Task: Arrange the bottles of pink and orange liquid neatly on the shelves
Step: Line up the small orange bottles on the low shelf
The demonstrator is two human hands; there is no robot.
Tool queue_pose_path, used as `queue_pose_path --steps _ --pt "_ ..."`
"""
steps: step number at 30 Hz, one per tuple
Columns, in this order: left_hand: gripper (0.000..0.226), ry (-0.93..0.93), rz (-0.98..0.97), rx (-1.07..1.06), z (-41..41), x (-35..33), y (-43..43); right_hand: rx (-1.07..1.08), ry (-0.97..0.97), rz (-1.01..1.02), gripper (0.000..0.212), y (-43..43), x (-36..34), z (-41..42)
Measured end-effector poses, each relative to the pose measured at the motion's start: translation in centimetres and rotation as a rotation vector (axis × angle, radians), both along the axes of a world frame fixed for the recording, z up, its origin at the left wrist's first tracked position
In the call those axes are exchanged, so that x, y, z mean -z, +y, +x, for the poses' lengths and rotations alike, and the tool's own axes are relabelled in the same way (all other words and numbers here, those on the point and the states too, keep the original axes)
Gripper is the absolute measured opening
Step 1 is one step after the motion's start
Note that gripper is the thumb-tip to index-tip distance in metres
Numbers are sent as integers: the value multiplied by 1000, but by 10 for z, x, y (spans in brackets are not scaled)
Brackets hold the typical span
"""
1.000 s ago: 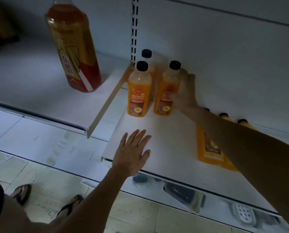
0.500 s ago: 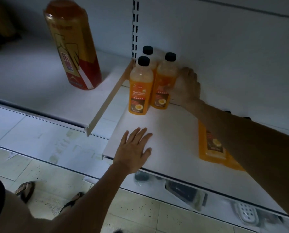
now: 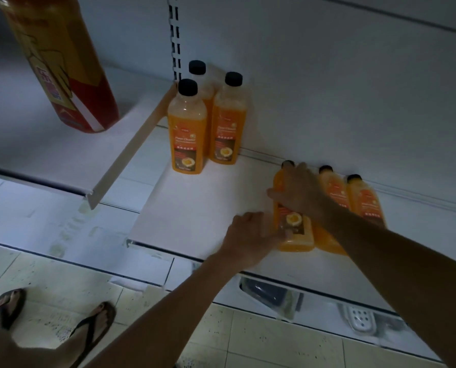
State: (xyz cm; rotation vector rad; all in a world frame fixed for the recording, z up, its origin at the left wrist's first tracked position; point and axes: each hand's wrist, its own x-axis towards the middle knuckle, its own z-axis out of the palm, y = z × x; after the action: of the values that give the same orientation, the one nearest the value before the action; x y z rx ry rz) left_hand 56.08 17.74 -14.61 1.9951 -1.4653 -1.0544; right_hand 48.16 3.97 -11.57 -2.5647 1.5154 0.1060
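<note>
White shelving [image 3: 195, 213] is dimly lit. A lying orange floor-cleaner bottle [image 3: 295, 235] near the front edge is clasped across its shoulder by the right hand [image 3: 298, 192], fingers curled; the left hand [image 3: 250, 237] fingertips press its label. It should be stood upright, then set beside the three standing bottles [image 3: 187, 134].

Three upright bottles [image 3: 187, 134] cluster at the shelf's [image 3: 195, 213] back left corner. To their right, three lying bottles [image 3: 364, 200] rest side by side, caps toward the back wall [image 3: 327, 88].
</note>
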Motion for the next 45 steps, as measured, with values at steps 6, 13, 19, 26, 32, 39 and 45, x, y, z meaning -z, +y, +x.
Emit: queue_pose_path --steps 6,13,19,26,32,39,45 --pt "97 -25 -56 -126 -8 6 12 287 -320 365 110 21 12 15" --pt "104 42 -265 -134 18 8 31 252 -649 545 113 25 -11 3" --pt "112 -75 -428 -242 49 3 17 -143 -731 144 95 39 -54 29" --pt "85 -616 -140 41 98 28 43 -216 -729 0 80 43 -55 62" --pt "87 -598 -107 64 92 38 47 -229 -693 -103 77 37 -55 93" --pt "81 -570 -54 77 91 31 46 -197 -598 -193 84 25 -57 110" --pt "81 -551 -38 34 88 25 40 -194 -554 -250 86 28 -53 108"
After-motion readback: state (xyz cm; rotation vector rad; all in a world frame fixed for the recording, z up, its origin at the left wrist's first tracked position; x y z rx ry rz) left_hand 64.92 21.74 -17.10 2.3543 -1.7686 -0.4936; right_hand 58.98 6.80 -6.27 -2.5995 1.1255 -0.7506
